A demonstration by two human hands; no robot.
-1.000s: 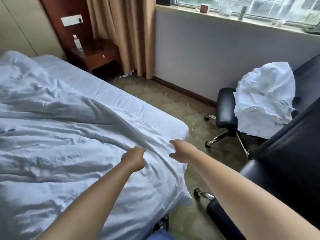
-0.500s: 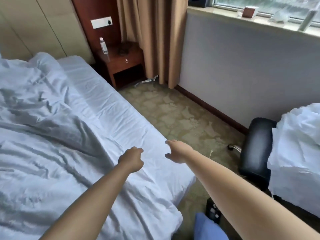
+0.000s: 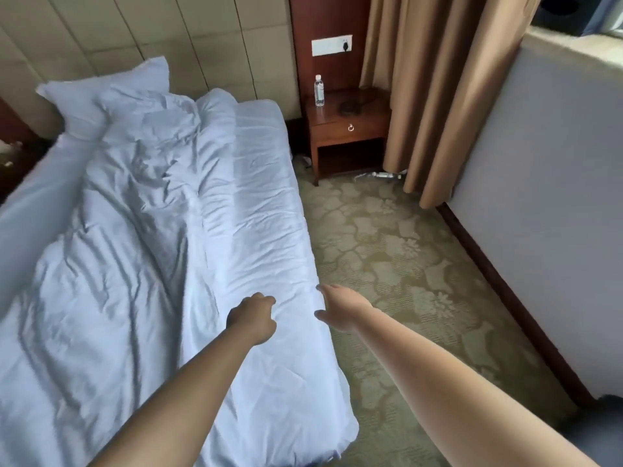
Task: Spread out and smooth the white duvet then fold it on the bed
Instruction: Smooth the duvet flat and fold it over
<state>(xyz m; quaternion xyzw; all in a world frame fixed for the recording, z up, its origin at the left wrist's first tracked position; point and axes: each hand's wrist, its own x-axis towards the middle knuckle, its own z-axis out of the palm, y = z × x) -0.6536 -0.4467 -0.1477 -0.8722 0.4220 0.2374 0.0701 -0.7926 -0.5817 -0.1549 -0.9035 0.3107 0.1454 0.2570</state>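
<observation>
**Hands at the duvet's near edge**

Both hands are set at the bed's (image 3: 269, 136) right side: the left hand (image 3: 251, 318) is fisted in the white duvet (image 3: 135, 230), while the right hand (image 3: 338, 306) is loosely curled at the edge, its hold unclear. Spreading is judged under way; an outward pull is called for next.

Open carpet (image 3: 387, 251) beside bed (image 3: 263, 183), seemingly unobstructed

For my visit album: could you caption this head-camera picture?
Two hands, left hand and right hand, grip the rumpled white duvet at the bed's edge.
</observation>
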